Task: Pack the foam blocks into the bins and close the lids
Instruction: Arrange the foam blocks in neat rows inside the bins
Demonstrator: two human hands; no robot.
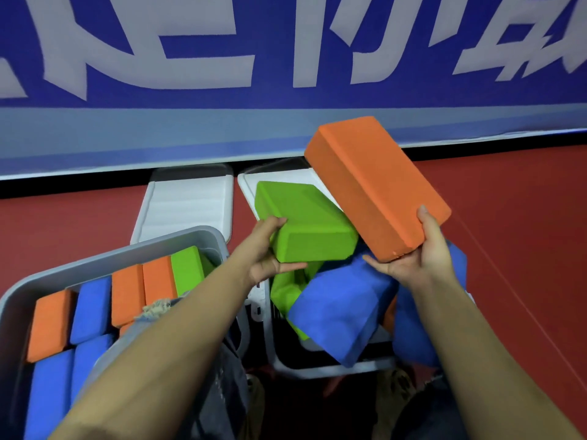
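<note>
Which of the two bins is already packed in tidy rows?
The left bin: its orange, blue and green blocks stand on edge in rows. In the right bin blue and green blocks lie jumbled.

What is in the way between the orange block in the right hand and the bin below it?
The right hand holds the orange block above the right bin. Loose blue blocks and the green block gripped by the left hand lie across the opening.
</note>
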